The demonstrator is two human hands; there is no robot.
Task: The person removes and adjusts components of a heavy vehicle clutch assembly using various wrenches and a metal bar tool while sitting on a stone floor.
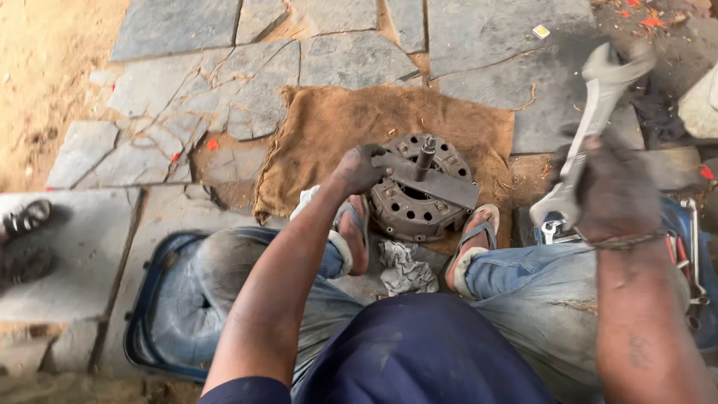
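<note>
While I sit low over the work, my left hand is closed on one end of a flat steel bar that lies across the clutch pressure plate — the bar sits against a threaded bolt standing upright from the plate's middle. That round, greasy plate rests on a brown burlap sack spread over the stone paving, between my two sandalled feet. My right hand is raised off to the side, fist wrapped around the shank of a large open-end spanner, its jaw end up and blurred. A crumpled grey rag lies just below the plate — between my feet.
</note>
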